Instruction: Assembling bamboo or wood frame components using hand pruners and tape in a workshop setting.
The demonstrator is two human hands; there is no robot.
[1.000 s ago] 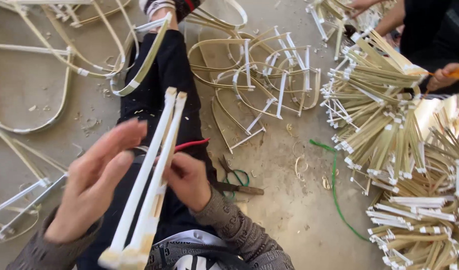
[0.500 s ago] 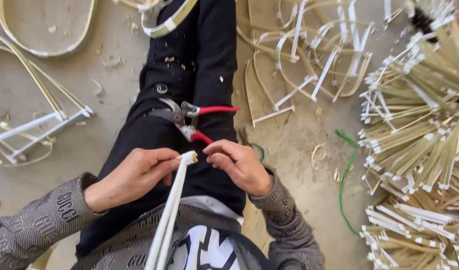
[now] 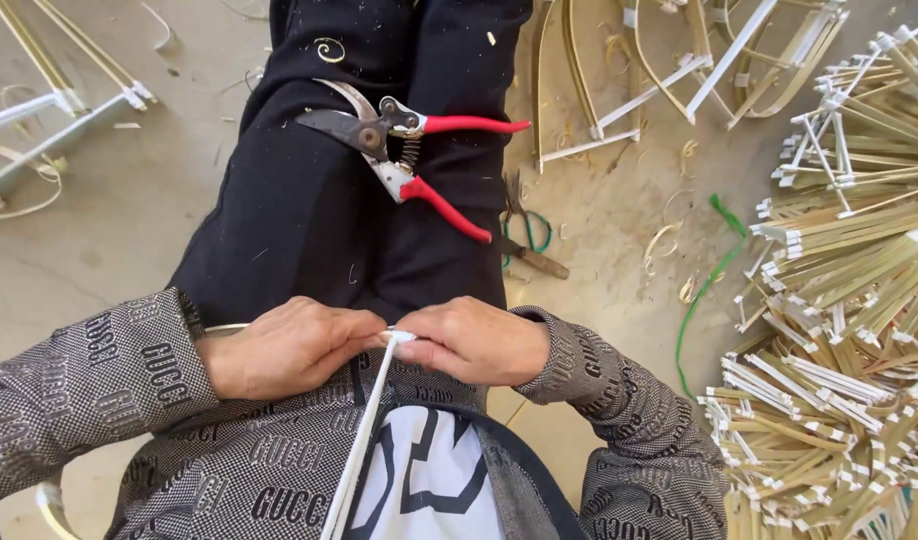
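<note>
Since the frame half a second back, I see both hands drawn closer to the body and the view tipped down, so the shears now lie higher in the picture. The left hand [image 3: 284, 345] and right hand [image 3: 474, 340] meet fingertip to fingertip over the lap, both closed in a pinch on the white-wrapped end of the strips [image 3: 364, 440]. That pale pair of strips runs from the pinch down toward the chest and out of the bottom edge, which keeps its tip right under my eyes for fine finger work. The red-handled shears [image 3: 404, 160] rest on the dark trousers beyond the hands, handles pointing right, near enough to pick up without leaning. On the floor [image 3: 119, 230] just beside the right leg lie small scissors [image 3: 527, 240] with a green loop. A heap of cut sticks [image 3: 839, 330] fills the right side, with bent frames [image 3: 669, 80] beyond them.
</note>
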